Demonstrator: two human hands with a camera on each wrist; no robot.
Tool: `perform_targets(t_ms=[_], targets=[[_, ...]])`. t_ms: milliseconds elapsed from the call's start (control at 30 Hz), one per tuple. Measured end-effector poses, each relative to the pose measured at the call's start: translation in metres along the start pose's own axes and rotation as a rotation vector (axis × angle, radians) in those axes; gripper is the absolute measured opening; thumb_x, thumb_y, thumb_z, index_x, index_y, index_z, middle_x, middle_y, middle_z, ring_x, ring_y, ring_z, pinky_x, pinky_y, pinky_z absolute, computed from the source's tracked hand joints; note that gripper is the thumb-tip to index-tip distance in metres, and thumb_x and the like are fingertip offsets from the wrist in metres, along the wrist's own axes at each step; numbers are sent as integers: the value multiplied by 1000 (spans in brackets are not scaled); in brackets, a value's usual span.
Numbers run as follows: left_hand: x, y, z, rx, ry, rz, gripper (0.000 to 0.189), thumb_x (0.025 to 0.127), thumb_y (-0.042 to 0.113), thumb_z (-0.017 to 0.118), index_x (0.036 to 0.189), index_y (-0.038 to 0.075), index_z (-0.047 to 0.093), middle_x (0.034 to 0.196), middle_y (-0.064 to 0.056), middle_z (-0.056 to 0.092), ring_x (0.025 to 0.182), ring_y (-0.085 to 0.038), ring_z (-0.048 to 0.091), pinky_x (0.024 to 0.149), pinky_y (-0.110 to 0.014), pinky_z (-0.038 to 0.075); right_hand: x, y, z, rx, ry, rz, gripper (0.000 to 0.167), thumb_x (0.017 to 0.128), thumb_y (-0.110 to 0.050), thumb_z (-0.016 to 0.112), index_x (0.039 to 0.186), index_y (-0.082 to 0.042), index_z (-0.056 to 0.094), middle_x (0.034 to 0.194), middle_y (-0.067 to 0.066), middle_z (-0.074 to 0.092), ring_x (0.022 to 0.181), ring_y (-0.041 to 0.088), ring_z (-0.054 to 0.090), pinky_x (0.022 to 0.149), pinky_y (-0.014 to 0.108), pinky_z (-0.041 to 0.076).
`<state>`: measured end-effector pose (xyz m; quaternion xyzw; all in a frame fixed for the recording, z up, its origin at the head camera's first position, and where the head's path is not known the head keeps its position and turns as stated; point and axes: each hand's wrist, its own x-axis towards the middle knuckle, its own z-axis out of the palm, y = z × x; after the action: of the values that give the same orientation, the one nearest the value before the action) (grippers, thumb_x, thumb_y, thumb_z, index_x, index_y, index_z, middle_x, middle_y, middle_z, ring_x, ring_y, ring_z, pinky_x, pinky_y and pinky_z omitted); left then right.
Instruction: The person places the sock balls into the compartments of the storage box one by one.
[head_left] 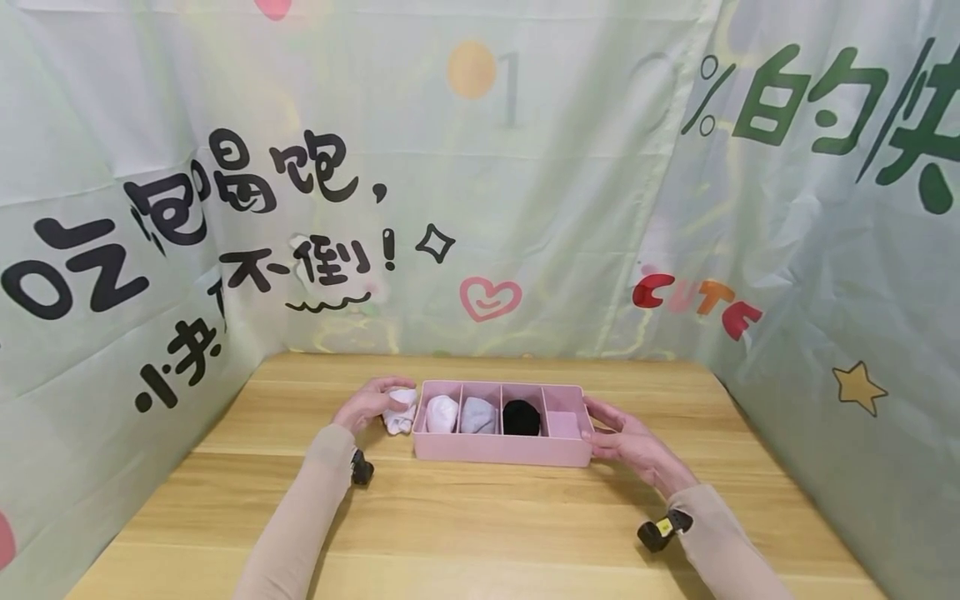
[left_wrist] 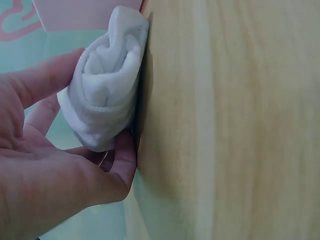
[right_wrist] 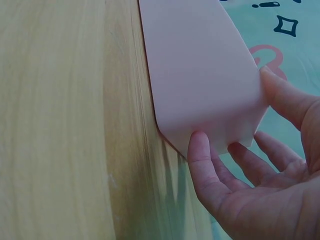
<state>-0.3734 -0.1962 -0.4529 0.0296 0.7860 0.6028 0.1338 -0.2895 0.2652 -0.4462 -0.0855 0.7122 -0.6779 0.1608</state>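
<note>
A pink box [head_left: 502,451] with dividers stands lengthwise on the table. In its compartments, from the left, sit a white rolled sock [head_left: 442,414], a grey rolled sock [head_left: 478,416] and a black rolled sock [head_left: 521,418]; at the right end the pink floor shows. Just left of the box, my left hand [head_left: 363,405] grips another rolled white sock [left_wrist: 107,80], fingers and thumb curled about it close to the tabletop. My right hand [head_left: 633,442] is at the box's right end, its fingertips [right_wrist: 199,142] touching the end wall while another finger reaches the upper edge.
The wooden table [head_left: 465,525] extends in front of the box and to both sides. Printed cloth [head_left: 570,208] hangs behind the table and along its left and right. Small black cameras are strapped to the left wrist [head_left: 362,468] and the right wrist [head_left: 663,531].
</note>
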Motion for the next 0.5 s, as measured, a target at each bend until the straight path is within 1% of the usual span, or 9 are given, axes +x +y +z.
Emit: perform_targets(t_ms=[100, 200, 367, 500], targets=[[0, -1, 0, -16, 9, -1, 50, 84, -9, 63, 132, 4, 57, 119, -16, 62, 83, -16, 61, 70, -26, 52, 0, 0, 0, 1, -2, 2, 78, 94, -2, 62, 157, -6, 16, 163, 21, 12, 125, 24, 52, 85, 25, 54], [0, -2, -1, -45, 1, 15, 50, 85, -10, 61, 133, 0, 55, 116, -17, 63, 82, -16, 62, 70, -26, 54, 0, 0, 1, 2, 0, 2, 78, 94, -2, 62, 157, -6, 16, 163, 21, 12, 125, 25, 52, 85, 25, 55], [-1, -1, -1, -92, 6, 44, 49, 87, -11, 57, 135, -2, 54, 110, -15, 63, 77, -16, 63, 66, -24, 55, 0, -1, 1, -3, 4, 5, 78, 94, -3, 62, 157, -7, 16, 163, 21, 11, 125, 24, 53, 85, 25, 55], [-3, 2, -3, -94, 18, 67, 48, 88, -10, 56, 135, -1, 54, 113, -14, 62, 82, -15, 61, 67, -23, 54, 0, -1, 1, -10, 5, 9, 78, 94, -4, 62, 157, -8, 16, 163, 21, 12, 124, 22, 53, 85, 25, 54]])
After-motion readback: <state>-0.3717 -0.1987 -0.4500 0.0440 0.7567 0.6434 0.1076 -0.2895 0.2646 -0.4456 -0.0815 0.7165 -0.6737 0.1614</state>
